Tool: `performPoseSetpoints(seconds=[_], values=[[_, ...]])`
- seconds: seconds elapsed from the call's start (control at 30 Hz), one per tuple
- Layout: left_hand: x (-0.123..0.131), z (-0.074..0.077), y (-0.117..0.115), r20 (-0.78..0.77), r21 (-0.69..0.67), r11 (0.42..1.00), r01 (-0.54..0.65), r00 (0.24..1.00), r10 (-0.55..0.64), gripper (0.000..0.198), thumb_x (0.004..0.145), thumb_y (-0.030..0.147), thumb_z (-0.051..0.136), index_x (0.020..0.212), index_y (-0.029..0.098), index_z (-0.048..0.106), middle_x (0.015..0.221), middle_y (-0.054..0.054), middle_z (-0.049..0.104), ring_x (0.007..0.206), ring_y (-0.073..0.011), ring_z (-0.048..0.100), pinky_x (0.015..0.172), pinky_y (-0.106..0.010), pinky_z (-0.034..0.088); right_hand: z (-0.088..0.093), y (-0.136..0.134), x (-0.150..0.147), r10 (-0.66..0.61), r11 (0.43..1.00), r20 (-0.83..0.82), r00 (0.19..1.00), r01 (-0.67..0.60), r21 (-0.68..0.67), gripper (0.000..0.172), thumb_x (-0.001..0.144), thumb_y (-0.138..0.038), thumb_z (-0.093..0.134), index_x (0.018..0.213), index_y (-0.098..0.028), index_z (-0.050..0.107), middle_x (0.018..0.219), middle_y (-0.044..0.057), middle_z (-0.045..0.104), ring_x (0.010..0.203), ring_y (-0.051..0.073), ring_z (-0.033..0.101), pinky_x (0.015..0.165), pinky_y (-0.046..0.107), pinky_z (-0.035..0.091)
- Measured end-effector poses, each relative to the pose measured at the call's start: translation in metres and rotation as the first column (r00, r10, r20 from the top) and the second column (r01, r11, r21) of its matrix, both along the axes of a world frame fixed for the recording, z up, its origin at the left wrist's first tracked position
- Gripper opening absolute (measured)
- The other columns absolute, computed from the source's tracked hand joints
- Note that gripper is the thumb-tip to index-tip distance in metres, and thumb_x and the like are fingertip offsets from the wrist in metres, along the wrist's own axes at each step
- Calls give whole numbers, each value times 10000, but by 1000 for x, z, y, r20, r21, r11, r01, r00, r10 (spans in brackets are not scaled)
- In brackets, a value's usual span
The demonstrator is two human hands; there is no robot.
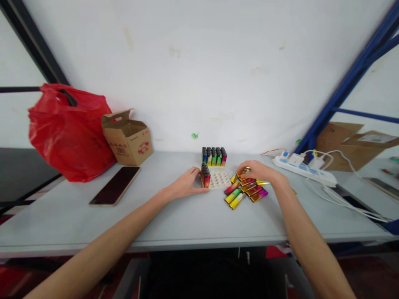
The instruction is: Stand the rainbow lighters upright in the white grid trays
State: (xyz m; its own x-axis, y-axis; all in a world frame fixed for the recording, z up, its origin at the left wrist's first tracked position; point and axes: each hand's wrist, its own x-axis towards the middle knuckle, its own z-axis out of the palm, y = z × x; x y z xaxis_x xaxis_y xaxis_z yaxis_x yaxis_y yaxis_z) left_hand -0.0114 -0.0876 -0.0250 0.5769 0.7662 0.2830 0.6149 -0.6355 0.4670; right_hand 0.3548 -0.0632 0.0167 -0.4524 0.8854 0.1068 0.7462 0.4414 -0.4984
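A white tray with rows of small square holes lies on the table, its left end filled with a column of upright lighters. My left hand grips that end, with the thumb at the front corner and the fingers behind. Just right of the tray is a loose pile of shiny lighters in red, yellow, green, purple and gold, lying flat. Over the back of this pile my right hand is bent down, its fingers closed on a lighter that they partly cover. Behind the tray stands a block of upright lighters with black tops.
A dark-screened phone lies at the left. Behind it are an open cardboard box and a red plastic bag. A white power strip with trailing cables is at the right, near a brown carton.
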Motion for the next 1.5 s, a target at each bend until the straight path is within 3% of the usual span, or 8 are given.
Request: performPoseSetpoints(seconds=[0.1,0.3,0.5,0.63,0.93,1.1,1.23,1.5], values=[[0,0,1,-5,-19,1000,-14,1000,14,656,813,690,796,1204,183,648,1259,-140,671,1150,-332,672,1012,-451,562,-2,2,-5,-36,997,-17,999,37,68,117,790,-256,815,898,-212,822,928,81,803,860,264,722,842,372,560],[-4,2,4,0,-45,999,-4,1000,4,679,792,668,829,1227,177,655,1287,-151,671,1178,-348,673,1033,-454,557,-1,0,-22,-129,961,-346,929,204,189,338,898,-494,735,1059,-207,813,1067,115,781,869,256,700,838,399,556],[-5,2,4,27,-52,999,4,1000,-2,691,792,674,827,1259,199,642,1288,-139,671,1173,-345,674,1040,-473,564,-16,2,-55,-269,958,-796,542,238,-162,475,652,-496,934,978,-210,740,914,24,755,769,178,647,692,305,498],[-6,1,5,43,-57,998,8,999,-6,705,778,682,826,1252,193,643,1285,-143,670,1180,-356,672,1053,-487,565,-20,1,-70,-331,944,-881,338,132,-303,490,556,-462,987,896,-211,738,899,19,743,816,168,645,749,299,508],[-6,0,6,36,-33,999,10,999,-9,706,778,689,829,1253,198,649,1266,-142,679,1152,-354,679,1038,-490,577,-1,-13,-79,-275,954,-879,389,-7,-301,490,765,-676,822,861,-206,722,1042,102,785,1032,240,696,868,351,551],[-6,1,6,10,-27,1000,12,1000,-12,705,786,697,821,1250,194,650,1270,-145,674,1169,-356,677,1047,-477,572,2,-19,-84,-262,951,-887,379,-55,-304,561,736,-726,833,903,-251,586,701,-54,550,641,143,563,669,308,533],[-6,4,6,-4,-14,1000,14,1000,-14,682,790,707,814,1227,208,654,1243,-127,679,1158,-345,678,1036,-465,573,-5,-14,-87,-292,950,-827,479,46,-309,663,760,-892,675,787,-258,481,592,-104,313,467,91,270,447,245,275],[-6,4,7,-5,-32,999,14,1000,-14,688,790,683,824,1246,195,655,1282,-134,683,1194,-351,672,1080,-486,558,-18,-13,-85,-295,932,-644,706,362,-30,605,899,-777,522,617,-266,364,539,-39,371,532,141,368,505,291,296]])
